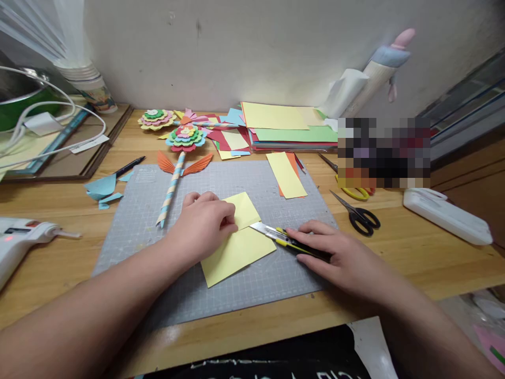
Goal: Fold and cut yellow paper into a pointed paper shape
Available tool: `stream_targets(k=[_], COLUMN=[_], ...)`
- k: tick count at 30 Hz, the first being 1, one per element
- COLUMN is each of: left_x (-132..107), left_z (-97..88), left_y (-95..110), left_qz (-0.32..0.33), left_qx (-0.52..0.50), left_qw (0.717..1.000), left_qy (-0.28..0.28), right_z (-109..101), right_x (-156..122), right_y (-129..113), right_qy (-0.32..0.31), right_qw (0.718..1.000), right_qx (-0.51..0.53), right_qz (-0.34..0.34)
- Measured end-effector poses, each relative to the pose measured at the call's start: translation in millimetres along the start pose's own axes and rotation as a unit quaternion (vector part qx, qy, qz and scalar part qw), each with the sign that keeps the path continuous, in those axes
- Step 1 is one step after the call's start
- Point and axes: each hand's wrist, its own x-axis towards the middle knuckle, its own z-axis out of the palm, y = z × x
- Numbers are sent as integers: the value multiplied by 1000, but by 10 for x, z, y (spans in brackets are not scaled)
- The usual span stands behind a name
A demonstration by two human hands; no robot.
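Observation:
A folded sheet of yellow paper point(240, 255) lies on the grey cutting mat point(138, 284), a crease or slit crossing it. My left hand point(209, 223) grips its left side with curled fingers, thumb pressed on the paper. Held in my right hand point(335, 252) is a yellow-and-black utility knife point(284, 239), its blade out and the tip at the right end of the crease. Beyond my left hand stretches a paper flower point(185, 138) with a striped stem and orange pleated leaves. Yellow and orange paper strips point(286, 176) rest at the mat's far right.
Black-handled scissors point(361, 218) and yellow-handled scissors point(353, 193) lie right of the mat. A glue gun point(27, 239) sits at the left edge, near blue paper scraps point(101, 188) and a black pen point(130, 166). Stacked coloured paper point(292, 134) stands against the wall.

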Motion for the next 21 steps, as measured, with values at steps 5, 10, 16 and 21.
stream_targets(k=[5,10,16,21], left_x=[15,19,25,26], left_z=[-6,-3,-1,5], left_y=[-2,-11,-17,-20], left_qz=[-3,-3,-3,-5], left_qx=[-6,-12,-18,-20], left_qw=[1000,1000,1000,1000], left_qy=[-8,-12,-13,-10], right_z=[8,29,11,-39], right_x=[10,-6,13,106], right_y=[-54,-75,-24,32], right_qy=[-28,-18,-18,9], right_qw=[1000,1000,999,994], right_qx=[10,15,-26,-91], right_qz=[-7,-2,-21,-53])
